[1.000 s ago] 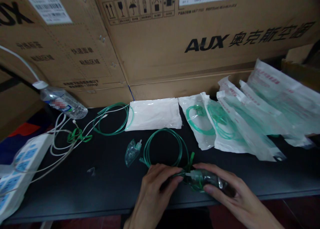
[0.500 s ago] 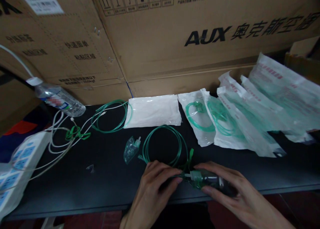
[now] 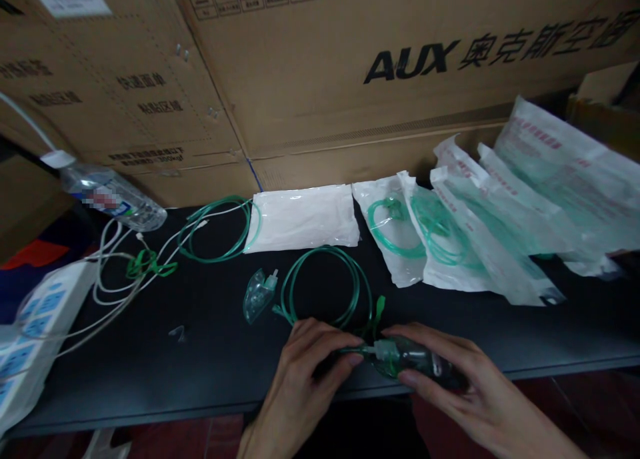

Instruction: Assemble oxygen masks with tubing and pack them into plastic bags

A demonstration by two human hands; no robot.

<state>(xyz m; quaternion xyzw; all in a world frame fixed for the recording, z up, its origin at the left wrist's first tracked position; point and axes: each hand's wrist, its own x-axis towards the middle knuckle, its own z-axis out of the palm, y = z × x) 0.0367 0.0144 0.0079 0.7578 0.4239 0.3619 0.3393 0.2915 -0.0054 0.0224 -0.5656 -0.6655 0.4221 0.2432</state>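
Observation:
My right hand is closed around a clear green oxygen mask, its pale connector pointing left. Close to that connector, my left hand pinches the end of the green tubing between thumb and fingers. Whether the tube end sits on the connector I cannot tell. Coiled tubing lies on the black table just beyond both hands. A green strap sticks up behind the right hand's fingers. Left of the coil rests a smaller clear green mask with its own connector.
Wrapped packs of green tubing lie at the right, beside a white packet. Another tubing coil touches cables and a green band. At far left are a power strip and bottle. A cardboard box stands behind.
The view has shifted slightly. Both hands keep nearly the same pose, with the mask and tube end still held close together.

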